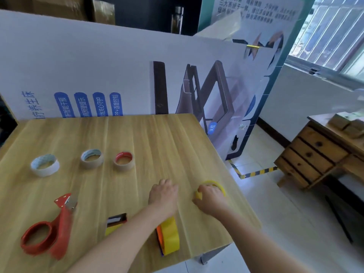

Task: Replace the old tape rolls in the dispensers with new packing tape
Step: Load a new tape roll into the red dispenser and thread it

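A light wood-grain table (137,134) fills the lower left of the view, its far edge set against a large white printed display board (98,66) with blue labels and a picture of a bed frame. A second, taller printed panel (275,26) stands behind it to the right. Cardboard boxes (78,8) and a glass bottle (176,20) show above the board in the dark background. The floor (266,144) is pale tile, marked with a strip of yellow-and-black hazard tape (254,173). At right, a wooden chest of drawers (311,156) stands by a white wall (307,95) with a dark skirting, under a barred window (334,32) letting in daylight
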